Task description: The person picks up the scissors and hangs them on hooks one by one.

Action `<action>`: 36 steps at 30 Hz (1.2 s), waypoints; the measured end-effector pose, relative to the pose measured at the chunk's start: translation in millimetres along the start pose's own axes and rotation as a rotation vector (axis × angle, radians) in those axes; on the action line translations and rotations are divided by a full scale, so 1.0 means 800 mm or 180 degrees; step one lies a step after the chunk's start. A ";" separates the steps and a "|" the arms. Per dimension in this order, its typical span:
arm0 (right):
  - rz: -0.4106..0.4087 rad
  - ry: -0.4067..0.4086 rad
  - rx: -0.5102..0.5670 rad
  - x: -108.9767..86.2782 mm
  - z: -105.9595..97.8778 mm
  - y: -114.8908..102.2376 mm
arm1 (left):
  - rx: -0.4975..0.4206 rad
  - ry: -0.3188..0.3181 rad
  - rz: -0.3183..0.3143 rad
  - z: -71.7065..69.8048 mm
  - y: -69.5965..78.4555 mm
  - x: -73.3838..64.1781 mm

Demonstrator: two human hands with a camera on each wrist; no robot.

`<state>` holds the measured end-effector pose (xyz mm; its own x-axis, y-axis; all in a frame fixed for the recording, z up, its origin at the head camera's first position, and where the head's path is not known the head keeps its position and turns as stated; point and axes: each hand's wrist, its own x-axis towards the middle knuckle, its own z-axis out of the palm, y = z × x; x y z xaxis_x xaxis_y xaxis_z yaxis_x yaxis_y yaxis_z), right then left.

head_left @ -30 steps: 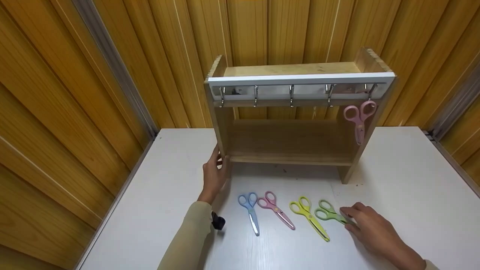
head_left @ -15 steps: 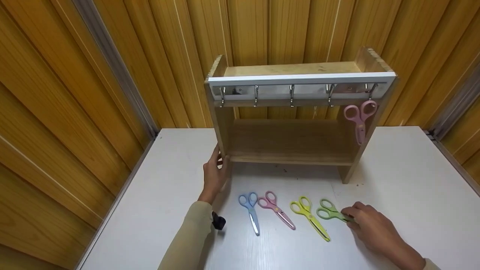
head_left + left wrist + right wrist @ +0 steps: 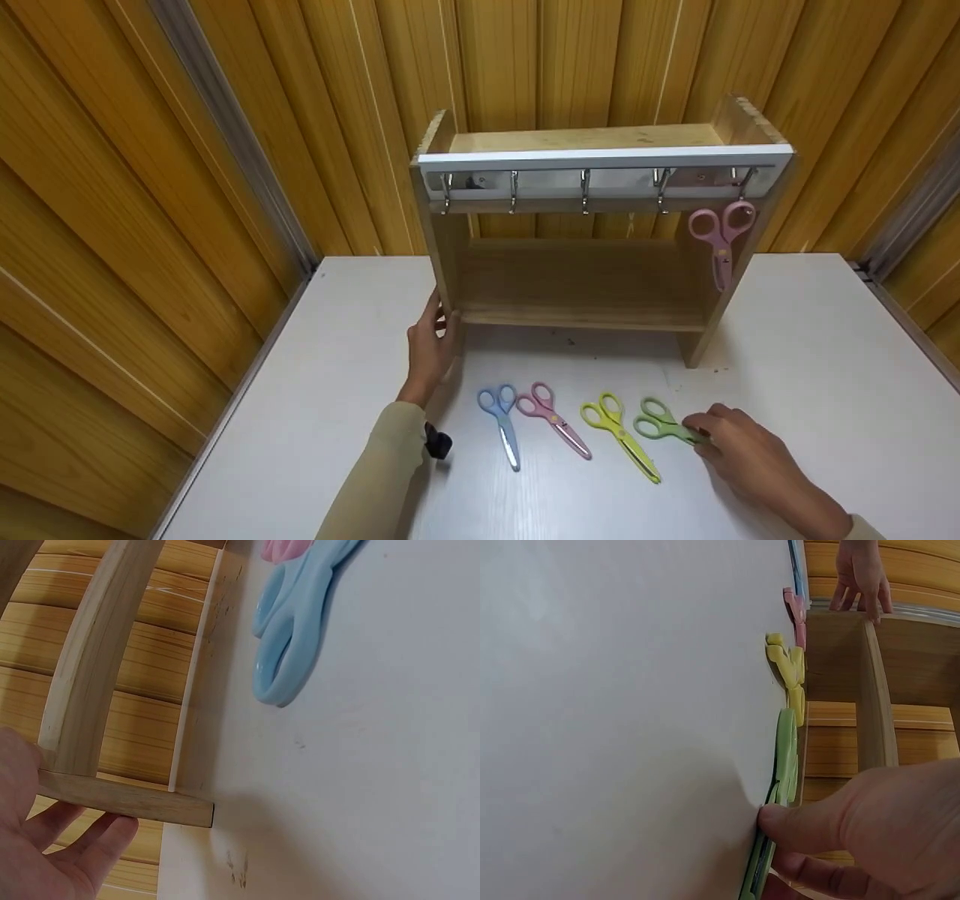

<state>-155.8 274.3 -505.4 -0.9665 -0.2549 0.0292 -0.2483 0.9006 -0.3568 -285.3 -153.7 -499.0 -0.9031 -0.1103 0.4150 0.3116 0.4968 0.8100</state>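
Right hand (image 3: 750, 461) has a pinch on the green scissors (image 3: 673, 430), which have moved a tiny bit

In the last second the green scissors shifted a little to the right and the rest looks the same, so the grip seems set; I can't tell if they are off the table (image 3: 360, 360). Their loops poke out to the left of the right hand, just beside the yellow scissors (image 3: 619, 433), and their blades are between thumb and fingers. Left hand (image 3: 429, 349), well apart from them, holds the rack (image 3: 581, 285) low on its left side
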 end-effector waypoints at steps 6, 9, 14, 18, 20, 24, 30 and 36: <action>0.0072 -0.0046 0.0086 0.002 -0.004 -0.002 | -0.0010 0.0012 -0.0010 -0.001 0.000 0.000; 0.0096 -0.0084 0.0110 0.002 -0.006 -0.003 | 0.0009 0.0001 -0.0052 -0.001 0.000 0.000; 0.0137 -0.0179 0.0111 0.003 -0.009 -0.004 | 0.0018 -0.0010 -0.0059 -0.001 0.000 0.000; 0.0170 -0.0219 0.0095 0.004 -0.009 -0.004 | 0.0006 -0.0035 -0.0080 -0.002 0.001 -0.001; 0.0166 -0.0215 0.0075 0.004 -0.009 -0.004 | 0.0015 -0.0048 -0.0090 -0.001 0.002 -0.001; 0.0083 -0.0160 -0.0023 0.004 -0.012 -0.005 | 0.0007 -0.0090 -0.0102 -0.001 0.003 -0.001; -0.0281 0.0147 -0.0233 0.006 -0.028 -0.008 | 0.0055 -0.0093 -0.0066 -0.004 0.002 -0.002; -0.0570 0.0507 -0.0342 0.011 -0.053 -0.014 | 0.0097 -0.0068 -0.0037 -0.003 0.002 -0.001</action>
<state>-164.1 277.4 -461.4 -0.9024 -0.3628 0.2325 -0.4136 0.8805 -0.2316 -283.7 -154.9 -497.2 -0.9128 -0.0980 0.3964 0.2921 0.5217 0.8016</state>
